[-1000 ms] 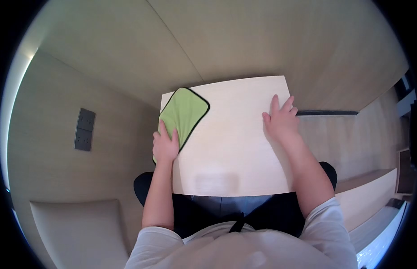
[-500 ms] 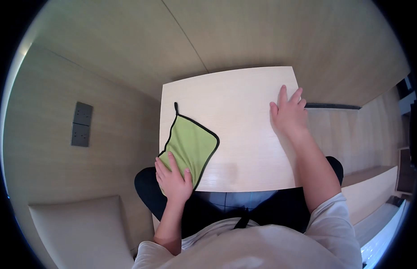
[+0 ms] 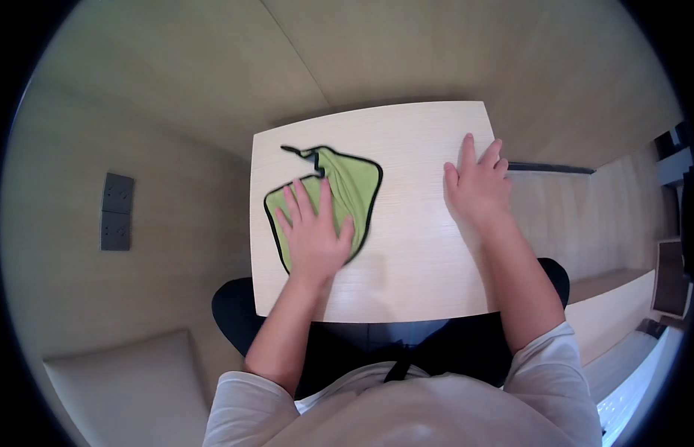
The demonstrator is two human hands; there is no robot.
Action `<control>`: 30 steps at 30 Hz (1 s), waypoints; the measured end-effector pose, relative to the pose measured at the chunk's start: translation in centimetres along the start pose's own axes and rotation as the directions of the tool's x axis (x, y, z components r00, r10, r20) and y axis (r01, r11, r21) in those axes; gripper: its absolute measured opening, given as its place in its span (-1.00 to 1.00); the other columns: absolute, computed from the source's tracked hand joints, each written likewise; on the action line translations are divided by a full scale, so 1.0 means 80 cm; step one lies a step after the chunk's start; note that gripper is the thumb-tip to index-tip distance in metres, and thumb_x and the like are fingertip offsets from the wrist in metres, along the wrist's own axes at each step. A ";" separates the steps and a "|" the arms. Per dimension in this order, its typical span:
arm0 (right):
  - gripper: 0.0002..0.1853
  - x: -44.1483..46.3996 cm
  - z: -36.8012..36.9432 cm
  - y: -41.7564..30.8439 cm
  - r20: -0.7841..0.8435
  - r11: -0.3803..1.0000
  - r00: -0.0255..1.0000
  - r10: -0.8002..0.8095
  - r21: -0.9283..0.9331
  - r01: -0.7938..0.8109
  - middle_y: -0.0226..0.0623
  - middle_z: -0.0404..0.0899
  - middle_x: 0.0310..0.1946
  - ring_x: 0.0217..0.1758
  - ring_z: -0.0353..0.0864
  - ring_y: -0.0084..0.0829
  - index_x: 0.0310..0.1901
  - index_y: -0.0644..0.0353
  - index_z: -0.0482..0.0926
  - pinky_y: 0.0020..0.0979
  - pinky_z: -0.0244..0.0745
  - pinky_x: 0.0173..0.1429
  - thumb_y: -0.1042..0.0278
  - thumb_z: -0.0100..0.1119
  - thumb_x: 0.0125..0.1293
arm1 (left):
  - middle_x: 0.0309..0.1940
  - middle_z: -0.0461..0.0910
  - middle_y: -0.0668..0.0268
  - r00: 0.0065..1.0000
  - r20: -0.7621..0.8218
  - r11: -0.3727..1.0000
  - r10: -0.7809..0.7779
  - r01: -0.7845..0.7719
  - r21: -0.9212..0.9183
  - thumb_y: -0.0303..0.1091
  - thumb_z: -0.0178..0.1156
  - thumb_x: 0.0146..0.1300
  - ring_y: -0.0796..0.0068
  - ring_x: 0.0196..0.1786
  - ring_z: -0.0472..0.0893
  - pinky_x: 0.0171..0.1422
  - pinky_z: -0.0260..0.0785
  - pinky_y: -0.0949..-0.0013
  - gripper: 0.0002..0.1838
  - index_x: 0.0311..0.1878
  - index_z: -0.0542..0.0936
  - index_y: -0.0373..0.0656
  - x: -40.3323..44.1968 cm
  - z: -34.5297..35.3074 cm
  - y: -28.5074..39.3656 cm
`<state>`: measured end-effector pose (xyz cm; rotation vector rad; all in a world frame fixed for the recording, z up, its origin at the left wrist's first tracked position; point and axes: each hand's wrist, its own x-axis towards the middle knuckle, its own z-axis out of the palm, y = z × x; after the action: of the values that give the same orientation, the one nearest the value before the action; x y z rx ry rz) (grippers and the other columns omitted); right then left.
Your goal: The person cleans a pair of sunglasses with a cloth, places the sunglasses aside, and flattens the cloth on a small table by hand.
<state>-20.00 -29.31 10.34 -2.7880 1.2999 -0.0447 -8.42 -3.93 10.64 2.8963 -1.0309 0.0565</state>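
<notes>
A green cloth [image 3: 353, 175] with black edging lies rumpled on the left part of a pale wooden table [image 3: 414, 246]. Its upper edge is bunched into folds, and a black loop sticks out at the top left. My left hand [image 3: 313, 235] rests flat on the cloth, fingers stretched out and pointing away from me; the palm covers the cloth's middle. On the table's right edge lies my right hand [image 3: 480, 186], fingers spread, touching only the tabletop.
Wood-panelled walls [image 3: 407, 52] stand behind and left of the table. Two dark socket plates [image 3: 117, 211] are on the left wall. A beige cushioned seat [image 3: 131, 387] is at lower left, and a low wooden ledge [image 3: 612, 302] at right. My knees are under the table.
My left hand has slid forward and to the right from the near left edge, pushing the cloth along and creasing it. The right hand stays in place.
</notes>
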 end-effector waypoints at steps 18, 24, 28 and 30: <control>-0.24 0.003 -0.024 0.006 0.156 0.998 0.988 -0.010 0.066 0.000 0.45 -0.11 0.51 0.42 0.22 0.36 0.57 0.06 0.05 0.21 0.39 0.28 -0.11 -0.05 0.47 | 0.61 -0.06 -0.07 0.996 -0.004 0.996 -0.093 0.093 0.016 0.22 -0.12 0.43 -0.10 0.66 -0.14 0.63 -0.32 -0.28 -0.25 0.62 0.08 0.21 0.189 0.030 -0.010; -0.24 0.005 -0.020 0.007 0.179 0.998 0.984 0.011 0.061 -0.022 0.40 -0.15 0.53 0.46 0.17 0.35 0.58 0.03 0.03 0.18 0.38 0.30 -0.13 -0.05 0.48 | 0.61 -0.07 -0.10 0.999 -0.043 0.999 -0.027 0.029 0.042 0.18 -0.07 0.42 -0.19 0.65 -0.13 0.59 -0.33 -0.41 -0.25 0.62 0.09 0.22 0.149 0.028 0.015; -0.22 0.006 -0.010 0.011 0.124 0.996 0.992 -0.011 0.091 0.000 0.43 -0.13 0.52 0.43 0.18 0.37 0.57 0.06 0.07 0.24 0.32 0.30 -0.13 -0.01 0.45 | 0.61 -0.07 -0.10 0.996 -0.018 0.994 0.089 -0.088 0.065 0.11 0.02 0.39 -0.19 0.65 -0.11 0.60 -0.31 -0.38 -0.23 0.62 0.07 0.23 0.101 0.022 0.048; -0.22 0.005 -0.014 0.010 0.129 0.997 0.992 0.000 0.082 -0.011 0.43 -0.13 0.52 0.43 0.18 0.36 0.57 0.06 0.06 0.24 0.32 0.31 -0.14 -0.01 0.45 | 0.61 -0.07 -0.10 0.989 -0.001 0.988 0.146 -0.146 0.051 0.08 0.05 0.36 -0.19 0.64 -0.11 0.60 -0.31 -0.38 -0.21 0.62 0.08 0.21 0.063 0.010 0.065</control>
<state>-20.42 -30.23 11.37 -2.6689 1.2463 0.0791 -7.77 -11.16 10.40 2.8575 -1.2577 0.0980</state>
